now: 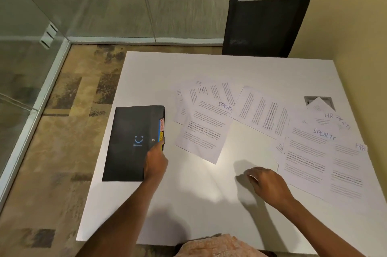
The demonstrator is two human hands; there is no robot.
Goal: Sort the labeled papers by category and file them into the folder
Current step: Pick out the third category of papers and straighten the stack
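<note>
An office room: frosted glass partition walls [125,5] and a black mesh-backed chair [263,26] stand far beyond the right hand [270,183]; patterned brown carpet tiles [69,110] lie left of the left hand [156,164].

a white bench [209,210] fills the middle, its near part bare and crossed by soft grey shadows. a small grey square opening [308,100] is set into its far right part and is partly covered. a black chair [266,26] with a mesh back and a slot along its top stands at the bench's far edge. a plain cream wall [345,15] rises on the right. a glass partition [104,1] runs along the left and back in a pale metal frame [41,97], with a small metal fitting [49,35] on one pane. the floor [69,131] is tan carpet with dark mottled patches
</note>
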